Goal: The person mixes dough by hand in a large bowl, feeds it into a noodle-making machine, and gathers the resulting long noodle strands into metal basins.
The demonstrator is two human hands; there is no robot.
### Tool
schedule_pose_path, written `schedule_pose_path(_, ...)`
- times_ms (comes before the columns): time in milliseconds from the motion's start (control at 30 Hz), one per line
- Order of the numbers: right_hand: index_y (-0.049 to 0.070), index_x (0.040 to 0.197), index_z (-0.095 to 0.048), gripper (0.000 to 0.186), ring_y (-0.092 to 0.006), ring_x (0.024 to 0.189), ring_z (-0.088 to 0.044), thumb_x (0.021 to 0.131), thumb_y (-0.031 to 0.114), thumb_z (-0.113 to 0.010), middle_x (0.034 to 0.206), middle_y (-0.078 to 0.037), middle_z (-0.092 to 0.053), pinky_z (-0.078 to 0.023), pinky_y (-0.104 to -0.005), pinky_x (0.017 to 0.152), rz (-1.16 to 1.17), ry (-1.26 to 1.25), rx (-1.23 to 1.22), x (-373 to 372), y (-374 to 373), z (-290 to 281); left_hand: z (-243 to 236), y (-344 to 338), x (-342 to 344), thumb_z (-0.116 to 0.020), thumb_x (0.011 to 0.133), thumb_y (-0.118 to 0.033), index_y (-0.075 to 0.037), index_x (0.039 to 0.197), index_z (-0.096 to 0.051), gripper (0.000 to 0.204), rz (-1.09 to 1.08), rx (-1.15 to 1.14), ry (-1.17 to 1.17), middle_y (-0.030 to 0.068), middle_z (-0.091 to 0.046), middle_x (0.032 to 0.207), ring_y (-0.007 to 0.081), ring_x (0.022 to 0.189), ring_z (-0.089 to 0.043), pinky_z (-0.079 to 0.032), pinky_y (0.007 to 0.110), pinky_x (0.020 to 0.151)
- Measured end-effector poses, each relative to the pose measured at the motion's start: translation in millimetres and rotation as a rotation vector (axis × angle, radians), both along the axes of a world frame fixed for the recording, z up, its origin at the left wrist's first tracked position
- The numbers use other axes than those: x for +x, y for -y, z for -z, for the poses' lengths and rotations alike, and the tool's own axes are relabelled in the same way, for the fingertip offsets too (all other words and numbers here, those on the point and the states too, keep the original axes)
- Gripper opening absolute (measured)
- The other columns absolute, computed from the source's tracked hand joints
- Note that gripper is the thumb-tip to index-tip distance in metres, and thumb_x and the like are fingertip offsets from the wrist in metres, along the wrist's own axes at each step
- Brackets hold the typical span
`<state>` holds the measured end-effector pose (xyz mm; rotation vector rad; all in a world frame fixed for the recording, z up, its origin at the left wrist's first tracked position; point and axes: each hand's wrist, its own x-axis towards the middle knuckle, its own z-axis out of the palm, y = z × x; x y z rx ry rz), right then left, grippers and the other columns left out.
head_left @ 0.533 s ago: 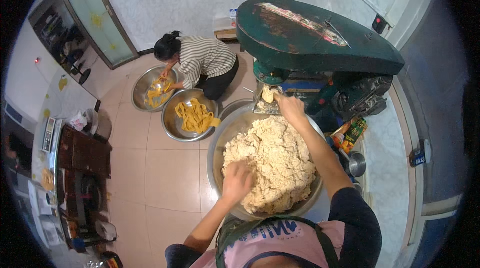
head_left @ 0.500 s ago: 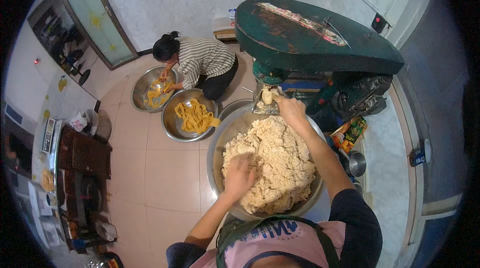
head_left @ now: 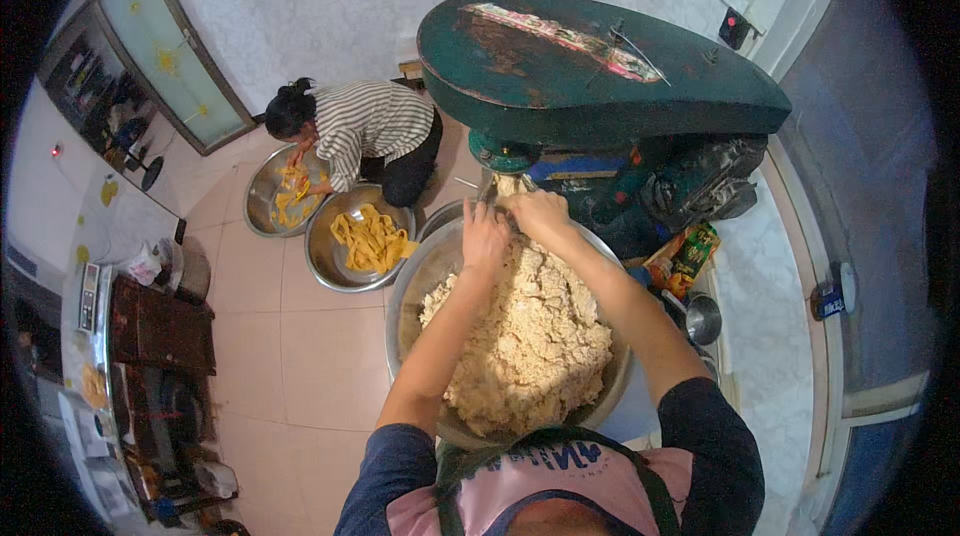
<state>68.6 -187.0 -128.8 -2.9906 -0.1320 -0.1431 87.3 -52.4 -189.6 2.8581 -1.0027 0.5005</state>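
Observation:
A large metal bowl (head_left: 405,321) in front of me is heaped with pale, crumbly dough (head_left: 530,336). Beyond its far rim, a lump of dough (head_left: 512,183) sits in the metal feed opening below the green machine (head_left: 600,76). My left hand (head_left: 485,236) is at the opening's near left side, its fingers bent and closed against dough there. Close beside it, my right hand (head_left: 538,216) presses the lump with curled fingers. Both sets of fingertips are partly hidden by the hands and the dough.
On the left, a co-worker (head_left: 375,131) in a striped shirt crouches, hands in a metal basin (head_left: 262,221) of yellow strips. Another basin (head_left: 330,271) holds more strips. A brown cabinet (head_left: 160,326) stands far left. A small pot (head_left: 703,319) and a colourful packet (head_left: 690,258) lie right.
My left hand has left the dough heap and moved up to the feed opening beside my right hand. My right hand has shifted slightly left. The view has moved a little too.

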Motion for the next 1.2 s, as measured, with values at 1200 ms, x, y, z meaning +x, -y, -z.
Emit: schedule_pose_path(1200, 0.008, 0.121, -0.059, 0.033, -0.0095, 0.074, -0.061, 0.089, 0.017, -0.058, 0.092, -0.009, -0.067, -0.049, -0.0259, 0.062, 0.483, 0.053, 0.881, -274, 82, 63, 91, 29, 7, -0.055, 0.072, -0.072, -0.007, 0.136, -0.044, 0.091, -0.254, -0.85, -1.598, 0.0119, -0.044, 0.138, 0.0338, 0.127, -0.039, -0.031, 0.046, 0.104)
